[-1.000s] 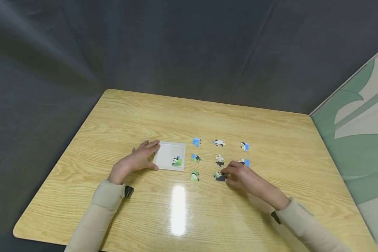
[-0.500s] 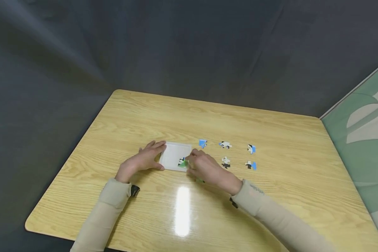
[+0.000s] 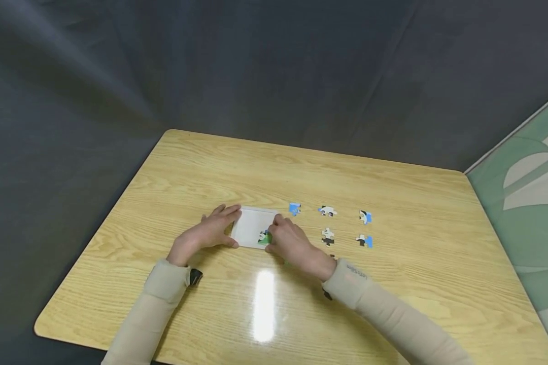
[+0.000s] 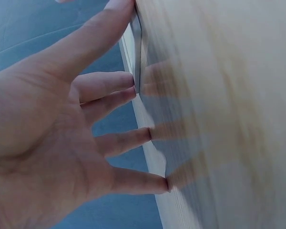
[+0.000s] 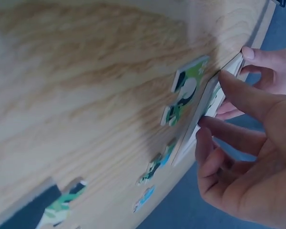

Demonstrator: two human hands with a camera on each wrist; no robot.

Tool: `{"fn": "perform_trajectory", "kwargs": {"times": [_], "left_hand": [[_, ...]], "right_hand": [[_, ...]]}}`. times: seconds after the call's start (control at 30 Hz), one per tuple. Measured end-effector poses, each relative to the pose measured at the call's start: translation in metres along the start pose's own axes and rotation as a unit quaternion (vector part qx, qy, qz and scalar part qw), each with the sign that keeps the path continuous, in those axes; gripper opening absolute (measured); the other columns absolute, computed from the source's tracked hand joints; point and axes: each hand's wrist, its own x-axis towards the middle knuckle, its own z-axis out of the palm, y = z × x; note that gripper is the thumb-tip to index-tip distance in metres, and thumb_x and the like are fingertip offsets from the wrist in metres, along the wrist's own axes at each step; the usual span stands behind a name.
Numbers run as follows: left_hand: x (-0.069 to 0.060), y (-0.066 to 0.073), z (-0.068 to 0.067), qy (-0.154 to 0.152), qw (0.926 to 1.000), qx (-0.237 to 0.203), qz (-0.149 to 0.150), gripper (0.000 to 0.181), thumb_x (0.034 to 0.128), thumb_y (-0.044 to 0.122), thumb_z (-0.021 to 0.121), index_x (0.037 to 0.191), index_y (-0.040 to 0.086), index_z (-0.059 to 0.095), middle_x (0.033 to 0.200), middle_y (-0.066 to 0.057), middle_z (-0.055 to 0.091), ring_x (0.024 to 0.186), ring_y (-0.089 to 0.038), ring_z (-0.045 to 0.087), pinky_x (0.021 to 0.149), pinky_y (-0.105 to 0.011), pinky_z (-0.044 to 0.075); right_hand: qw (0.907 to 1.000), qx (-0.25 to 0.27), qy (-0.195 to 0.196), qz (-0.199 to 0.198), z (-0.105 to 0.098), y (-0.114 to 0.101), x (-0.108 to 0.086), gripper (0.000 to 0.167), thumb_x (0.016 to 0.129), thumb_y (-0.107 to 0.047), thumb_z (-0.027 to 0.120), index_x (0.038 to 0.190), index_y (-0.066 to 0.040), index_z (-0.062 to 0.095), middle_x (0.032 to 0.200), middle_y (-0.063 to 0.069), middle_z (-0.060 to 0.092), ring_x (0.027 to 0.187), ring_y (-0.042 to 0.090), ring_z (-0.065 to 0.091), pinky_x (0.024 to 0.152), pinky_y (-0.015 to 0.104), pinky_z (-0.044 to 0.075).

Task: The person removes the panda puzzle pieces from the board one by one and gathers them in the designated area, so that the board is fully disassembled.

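Observation:
A shallow white puzzle tray (image 3: pixel 250 221) lies flat on the table, with a green, white and black jigsaw piece (image 3: pixel 263 237) in its near right corner. My left hand (image 3: pixel 204 233) spans the tray's left side, thumb and fingers spread; in the left wrist view the fingers (image 4: pixel 121 139) are fairly straight, some touching the tray and others the table. At the right edge, my right hand (image 3: pixel 294 245) holds the rim by thumb and index finger; its other fingers curl inward in the right wrist view. Beside that edge lies a green panda jigsaw piece (image 5: pixel 188 88), mostly covered in the head view.
Right of the tray are loose pieces in rows: a blue piece (image 3: pixel 294 208), a panda-face piece (image 3: pixel 328 211) and several others. One dark piece (image 3: pixel 332 257) shows past my right wrist. A dark curtain (image 3: pixel 274 76) hangs behind the wooden table (image 3: pixel 392 314).
My right hand has left the lower middle piece, which stays on the table, and moved left to the tray's right edge. My left hand stays at the tray. The view has shifted slightly.

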Motion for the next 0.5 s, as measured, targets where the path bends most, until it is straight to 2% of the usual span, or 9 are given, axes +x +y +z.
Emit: {"fn": "perform_trajectory", "kwargs": {"times": [0.2,0.5], "left_hand": [[-0.002,-0.002,0.0,0.004,1.0,0.0,-0.002,0.085,0.0822,0.026,0.075,0.148,-0.002,0.03,0.159,-0.014,0.015,0.142,-0.048,0.007,0.096,-0.081,0.011],[-0.002,-0.005,0.0,0.015,0.9998,-0.006,-0.008,0.085,0.0817,0.025,0.076,0.148,-0.002,0.031,0.159,-0.015,0.017,0.142,-0.049,0.007,0.095,-0.082,0.011]], "right_hand": [[0.9994,0.033,0.005,-0.006,0.003,-0.002,0.003,0.032,0.073,-0.014,0.084,0.099,0.002,0.072,0.095,0.008,0.058,0.078,0.017,0.053,0.067,0.023,0.05],[0.9974,0.072,0.01,-0.001,0.004,0.004,0.012,0.037,0.07,-0.015,0.087,0.098,0.0,0.069,0.092,0.006,0.059,0.081,0.018,0.054,0.068,0.026,0.052]]}}
